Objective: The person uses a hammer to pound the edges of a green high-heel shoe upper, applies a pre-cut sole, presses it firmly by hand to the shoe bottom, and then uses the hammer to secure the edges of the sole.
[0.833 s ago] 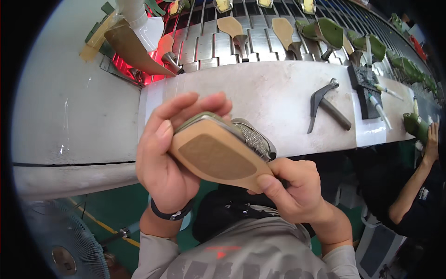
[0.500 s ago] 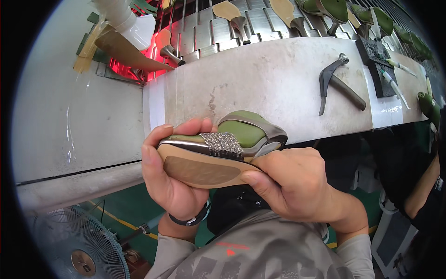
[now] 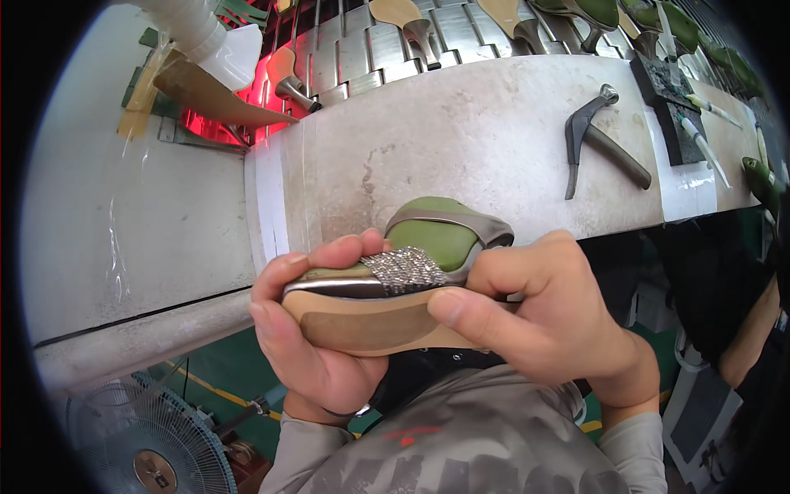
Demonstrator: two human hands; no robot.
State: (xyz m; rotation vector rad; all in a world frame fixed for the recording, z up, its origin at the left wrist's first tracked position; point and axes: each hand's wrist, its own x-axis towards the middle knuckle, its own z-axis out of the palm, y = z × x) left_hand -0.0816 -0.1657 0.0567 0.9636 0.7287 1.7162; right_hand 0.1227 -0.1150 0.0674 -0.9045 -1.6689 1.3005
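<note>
A sandal (image 3: 407,270) on a green shoe last (image 3: 448,245) is held over the table's front edge. It has a glittering beaded strap and a tan sole (image 3: 370,321) turned partly toward me. My left hand (image 3: 317,329) wraps the toe end, its fingertips over the top and its palm under the sole. My right hand (image 3: 543,309) grips the sandal farther back, thumb pressed on the sole's edge near the strap and bent fingers at the side. That hand covers the heel end.
A hammer (image 3: 609,148) lies on the pale table (image 3: 461,115), beside a dark block (image 3: 675,115) holding brushes. Behind runs a metal conveyor (image 3: 354,53) carrying soles and green lasts. A white hose nozzle (image 3: 234,58) hangs at left. A fan (image 3: 152,445) stands below left; another person's arm (image 3: 753,333) is at right.
The sandal has tilted a little, showing more of the strap's face. My right thumb has shifted along the sole's edge, and my right hand has risen slightly. Both hands keep hold.
</note>
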